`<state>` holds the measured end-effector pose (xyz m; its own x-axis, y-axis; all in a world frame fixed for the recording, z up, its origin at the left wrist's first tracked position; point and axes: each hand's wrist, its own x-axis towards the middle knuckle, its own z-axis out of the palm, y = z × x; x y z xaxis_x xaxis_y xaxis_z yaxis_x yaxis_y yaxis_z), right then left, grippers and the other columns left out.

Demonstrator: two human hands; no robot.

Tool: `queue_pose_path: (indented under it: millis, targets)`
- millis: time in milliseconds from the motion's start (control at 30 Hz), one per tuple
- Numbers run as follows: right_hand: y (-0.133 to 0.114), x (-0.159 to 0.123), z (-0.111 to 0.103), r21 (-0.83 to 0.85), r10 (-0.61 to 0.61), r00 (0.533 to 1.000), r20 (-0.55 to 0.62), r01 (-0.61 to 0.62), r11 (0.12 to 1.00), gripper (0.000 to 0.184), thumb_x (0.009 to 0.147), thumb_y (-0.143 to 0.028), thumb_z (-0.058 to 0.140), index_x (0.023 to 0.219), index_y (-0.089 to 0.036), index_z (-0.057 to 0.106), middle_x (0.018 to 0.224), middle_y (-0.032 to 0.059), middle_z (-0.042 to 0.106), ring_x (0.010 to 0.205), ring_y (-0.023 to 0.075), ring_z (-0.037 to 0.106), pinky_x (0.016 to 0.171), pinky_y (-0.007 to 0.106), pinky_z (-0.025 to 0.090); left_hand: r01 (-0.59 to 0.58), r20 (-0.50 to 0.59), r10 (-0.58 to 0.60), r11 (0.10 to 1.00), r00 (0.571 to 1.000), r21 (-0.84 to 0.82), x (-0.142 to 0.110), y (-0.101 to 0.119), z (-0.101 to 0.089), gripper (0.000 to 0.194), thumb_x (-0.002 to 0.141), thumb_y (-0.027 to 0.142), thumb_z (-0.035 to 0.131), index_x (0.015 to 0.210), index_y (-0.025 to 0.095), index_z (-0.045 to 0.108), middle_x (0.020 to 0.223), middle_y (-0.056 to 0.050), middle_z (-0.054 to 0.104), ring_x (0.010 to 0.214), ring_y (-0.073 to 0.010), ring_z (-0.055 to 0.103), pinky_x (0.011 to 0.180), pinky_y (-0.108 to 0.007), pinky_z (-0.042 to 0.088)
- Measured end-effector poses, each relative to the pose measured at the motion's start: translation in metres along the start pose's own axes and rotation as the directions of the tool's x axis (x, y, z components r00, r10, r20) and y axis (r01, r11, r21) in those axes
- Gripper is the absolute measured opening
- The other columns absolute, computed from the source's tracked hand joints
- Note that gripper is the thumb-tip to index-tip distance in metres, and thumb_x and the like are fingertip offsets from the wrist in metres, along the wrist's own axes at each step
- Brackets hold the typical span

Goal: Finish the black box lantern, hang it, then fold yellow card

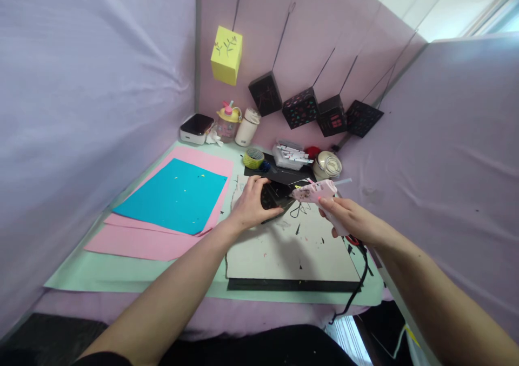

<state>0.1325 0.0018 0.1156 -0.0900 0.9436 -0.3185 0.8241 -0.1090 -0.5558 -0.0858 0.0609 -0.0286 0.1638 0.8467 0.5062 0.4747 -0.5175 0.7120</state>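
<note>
My right hand is closed around the handle of a pale pink hot glue gun. A clear glue stick pokes out of its back end, and its nozzle points left, at a black paper box. My left hand grips that box from the left, thumb along the near side and fingers over the top. The box is tilted on a white board; whether the nozzle touches it I cannot tell. A thin black cord loop lies just in front of the box.
Blue paper lies over pink sheets on the left. Behind stand yellow tape, a tray of pens, a white bottle and a drinking cup. Boxes, one yellow, hang above. A black cable trails right.
</note>
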Motion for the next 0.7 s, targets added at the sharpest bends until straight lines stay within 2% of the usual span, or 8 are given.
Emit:
queue_pose_path:
  millis: [133,300,533,700]
  targets:
    - [0.003,-0.001,0.001,-0.070,-0.009,0.999,-0.034,0.007,0.998,0.049,0.089,-0.065,0.035,0.080,-0.020,0.051,0.066,-0.0019,0.049,0.053,0.0147,0.061,0.049,0.025,0.043,0.002,-0.005,-0.002,1.000,1.000,-0.004,0.000,0.000,0.000,0.072,0.065,0.048,0.078,0.123,0.023,0.044,0.126,-0.010,0.043,0.120,-0.0297,0.047,0.101,-0.047,0.043]
    - [0.004,-0.009,0.007,-0.132,-0.085,0.983,-0.161,0.063,0.989,0.050,0.090,-0.066,0.033,0.082,-0.020,0.051,0.069,-0.0008,0.052,0.053,0.0152,0.061,0.050,0.027,0.043,-0.002,-0.012,0.001,1.000,1.000,-0.018,0.000,-0.001,0.001,0.070,0.066,0.048,0.077,0.123,0.024,0.044,0.126,-0.009,0.043,0.120,-0.0305,0.047,0.101,-0.048,0.042]
    - [0.007,-0.008,0.011,-0.071,-0.088,0.974,-0.206,0.075,0.995,0.046,0.088,-0.062,0.035,0.081,-0.020,0.051,0.063,-0.0014,0.051,0.053,0.0166,0.061,0.054,0.029,0.047,-0.001,-0.010,0.001,1.000,1.000,-0.016,0.000,-0.002,0.002,0.071,0.065,0.049,0.077,0.123,0.024,0.044,0.126,-0.010,0.043,0.120,-0.0316,0.048,0.100,-0.050,0.043]
    - [0.017,-0.003,0.013,0.018,-0.042,0.978,-0.204,0.047,0.999,0.045,0.086,-0.063,0.039,0.080,-0.020,0.052,0.063,-0.0018,0.048,0.053,0.0159,0.059,0.054,0.029,0.048,0.014,0.003,-0.014,1.000,1.000,-0.007,0.000,0.001,0.001,0.070,0.066,0.048,0.077,0.122,0.024,0.044,0.126,-0.010,0.043,0.121,-0.0310,0.047,0.101,-0.049,0.043]
